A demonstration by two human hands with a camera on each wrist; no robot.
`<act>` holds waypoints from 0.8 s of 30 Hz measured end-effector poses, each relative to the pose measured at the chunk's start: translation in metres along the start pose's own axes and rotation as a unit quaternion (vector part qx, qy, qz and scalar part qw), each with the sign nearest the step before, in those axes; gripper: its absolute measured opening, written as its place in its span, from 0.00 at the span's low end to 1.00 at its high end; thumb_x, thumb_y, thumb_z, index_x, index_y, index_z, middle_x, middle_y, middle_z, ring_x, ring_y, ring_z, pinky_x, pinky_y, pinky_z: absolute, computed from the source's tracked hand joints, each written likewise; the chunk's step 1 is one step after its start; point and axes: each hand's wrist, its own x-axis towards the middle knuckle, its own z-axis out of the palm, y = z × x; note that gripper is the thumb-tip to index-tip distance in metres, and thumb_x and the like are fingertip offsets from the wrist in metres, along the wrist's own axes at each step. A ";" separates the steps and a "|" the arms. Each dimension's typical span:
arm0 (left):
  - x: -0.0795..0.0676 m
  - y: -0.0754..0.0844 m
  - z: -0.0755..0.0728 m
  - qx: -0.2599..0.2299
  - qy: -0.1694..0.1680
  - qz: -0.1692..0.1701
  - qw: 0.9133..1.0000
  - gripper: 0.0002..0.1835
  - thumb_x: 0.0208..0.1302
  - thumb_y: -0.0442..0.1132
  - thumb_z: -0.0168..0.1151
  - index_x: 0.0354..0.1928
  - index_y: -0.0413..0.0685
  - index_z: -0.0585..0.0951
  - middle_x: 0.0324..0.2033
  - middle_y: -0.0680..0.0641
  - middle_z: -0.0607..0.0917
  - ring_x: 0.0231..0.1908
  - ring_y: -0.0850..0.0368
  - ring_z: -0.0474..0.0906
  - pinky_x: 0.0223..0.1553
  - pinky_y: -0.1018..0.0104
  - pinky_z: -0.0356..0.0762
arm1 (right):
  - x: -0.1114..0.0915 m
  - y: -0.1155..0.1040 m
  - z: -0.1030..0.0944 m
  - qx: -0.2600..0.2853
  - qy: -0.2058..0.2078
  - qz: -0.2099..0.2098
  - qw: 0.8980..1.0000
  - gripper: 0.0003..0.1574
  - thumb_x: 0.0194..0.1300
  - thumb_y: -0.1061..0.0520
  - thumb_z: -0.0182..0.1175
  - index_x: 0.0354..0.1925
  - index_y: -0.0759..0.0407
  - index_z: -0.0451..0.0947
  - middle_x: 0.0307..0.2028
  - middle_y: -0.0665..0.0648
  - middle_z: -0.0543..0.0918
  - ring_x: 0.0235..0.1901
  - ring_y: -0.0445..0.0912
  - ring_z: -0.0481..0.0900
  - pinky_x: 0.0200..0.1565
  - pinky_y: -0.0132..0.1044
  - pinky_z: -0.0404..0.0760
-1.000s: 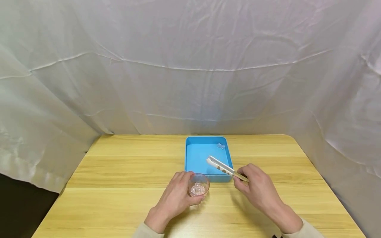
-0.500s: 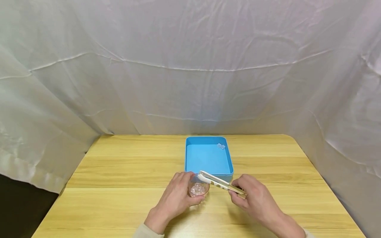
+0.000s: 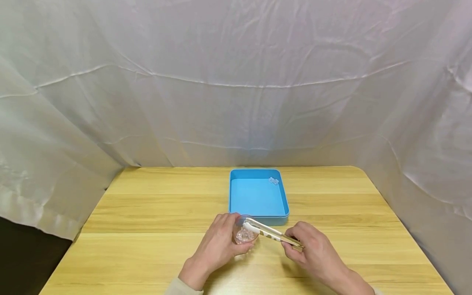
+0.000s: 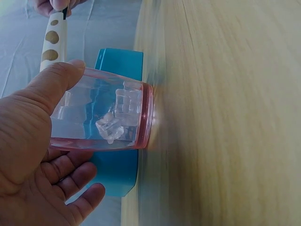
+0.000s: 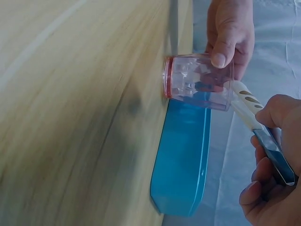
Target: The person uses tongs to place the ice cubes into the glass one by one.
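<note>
My left hand (image 3: 215, 244) holds a clear, pink-tinted cup (image 4: 146, 117) upright on the table, thumb on one side and fingers on the other. Several clear ice-like pieces (image 4: 127, 101) lie in its bottom. In my right hand (image 3: 318, 250) is a pair of tongs (image 3: 271, 234) with white, brown-spotted arms and a gold-coloured handle end. Their tips reach into the mouth of the cup from the right; whether they pinch anything, I cannot tell. Behind the cup stands a blue tray (image 3: 254, 198), with clear ice-like pieces (image 3: 273, 180) in its far right corner.
The wooden table (image 3: 158, 213) reaches back to a pale grey curtain (image 3: 236, 110), which hangs behind it and on both sides. The tray's near wall (image 3: 274, 221) stands just beyond the cup.
My right hand has brought the tongs from above the tray toward me and left, then down, so their tips dip into the cup. My left hand and the cup have stayed put.
</note>
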 end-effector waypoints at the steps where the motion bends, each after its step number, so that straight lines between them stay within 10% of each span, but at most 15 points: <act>1: 0.000 0.000 0.000 -0.001 -0.001 -0.001 1.000 0.40 0.53 0.58 0.82 0.62 0.45 0.78 0.50 0.51 0.85 0.55 0.55 0.76 0.56 0.57 0.81 | 0.000 0.000 0.000 0.000 0.000 0.001 1.000 0.19 0.80 0.41 0.54 0.36 0.50 0.81 0.32 0.41 0.77 0.30 0.30 0.71 0.30 0.20 0.72; 10: 0.000 0.000 0.000 -0.003 -0.003 -0.006 1.000 0.39 0.53 0.57 0.83 0.62 0.45 0.78 0.50 0.51 0.85 0.54 0.55 0.76 0.54 0.58 0.81 | -0.001 -0.001 0.000 -0.003 -0.006 0.012 1.000 0.05 0.66 0.53 0.69 0.36 0.49 0.81 0.31 0.40 0.77 0.30 0.30 0.70 0.30 0.19 0.71; 24: -0.001 0.001 -0.001 -0.004 -0.012 -0.020 1.000 0.40 0.53 0.58 0.82 0.63 0.47 0.78 0.52 0.52 0.85 0.55 0.56 0.75 0.55 0.60 0.81 | 0.000 -0.004 0.001 -0.007 -0.011 0.025 1.000 0.15 0.51 0.63 0.75 0.35 0.48 0.81 0.31 0.39 0.76 0.30 0.29 0.69 0.30 0.18 0.70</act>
